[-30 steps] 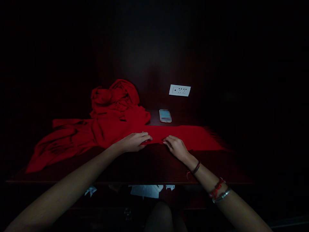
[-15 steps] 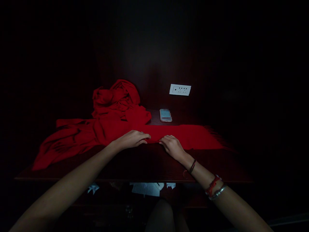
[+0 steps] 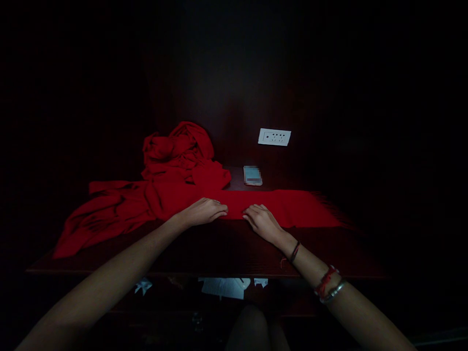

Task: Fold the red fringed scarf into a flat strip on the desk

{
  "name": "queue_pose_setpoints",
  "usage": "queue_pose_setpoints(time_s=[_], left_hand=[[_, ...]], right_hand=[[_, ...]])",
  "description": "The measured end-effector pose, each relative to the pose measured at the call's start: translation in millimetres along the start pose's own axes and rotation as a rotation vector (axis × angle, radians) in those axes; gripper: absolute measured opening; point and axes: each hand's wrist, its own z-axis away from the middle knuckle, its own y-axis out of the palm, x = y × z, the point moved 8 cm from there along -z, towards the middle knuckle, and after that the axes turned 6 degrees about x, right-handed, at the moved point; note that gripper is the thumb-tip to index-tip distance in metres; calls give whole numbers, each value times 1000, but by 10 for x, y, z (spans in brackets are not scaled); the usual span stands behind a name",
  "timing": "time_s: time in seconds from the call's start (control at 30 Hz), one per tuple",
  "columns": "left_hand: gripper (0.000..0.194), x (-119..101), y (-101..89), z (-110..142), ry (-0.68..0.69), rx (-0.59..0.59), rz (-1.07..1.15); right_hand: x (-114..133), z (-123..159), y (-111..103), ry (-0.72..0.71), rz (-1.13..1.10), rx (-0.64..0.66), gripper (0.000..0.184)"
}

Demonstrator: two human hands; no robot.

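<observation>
Red fringed scarf [image 3: 300,207]: lay as a long, flat, fairly smooth band, with the left hand [image 3: 204,212] and right hand [image 3: 262,223] at its near edge.
Stretch between the hands: was flat, its near edge roughly straight; whether the fingers pinched it was unclear.
Fringe [image 3: 338,212]: spread loosely beyond the right hand, fading into shadow.
Cloth past the left hand: was rumpled, in deep folds.
Red heap [image 3: 179,148]: sat bunched farther off, beyond the left hand; its join to the band was unclear.
</observation>
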Motion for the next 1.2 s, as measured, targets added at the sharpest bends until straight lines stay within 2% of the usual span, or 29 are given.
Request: queue_pose_setpoints(time_s=[0.1,0.27,0.5,0.8,0.87,1.03,1.2], left_hand=[[27,-19,2,0,17,-10,-10],[27,-37,-19,7,25,-26,3],[27,-34,20,5,34,-42,24],[17,-15,2,69,36,-21,90],[11,-18,-29,112,33,-2,60],[28,141,-57,335,-44,6,-31],[18,376,-24,606,-94,-15,-9]], right_hand=[[96,-56,-35,-26,-42,-44,23],[175,-166,68,16,-39,-24,20],[194,-136,72,52,47,-32,16],[262,-135,78,6,66,-29,17],[259,-139,90,3,79,-28,17],[188,-150,86,56,48,-58,21],[93,-158,59,127,7,-73,22]])
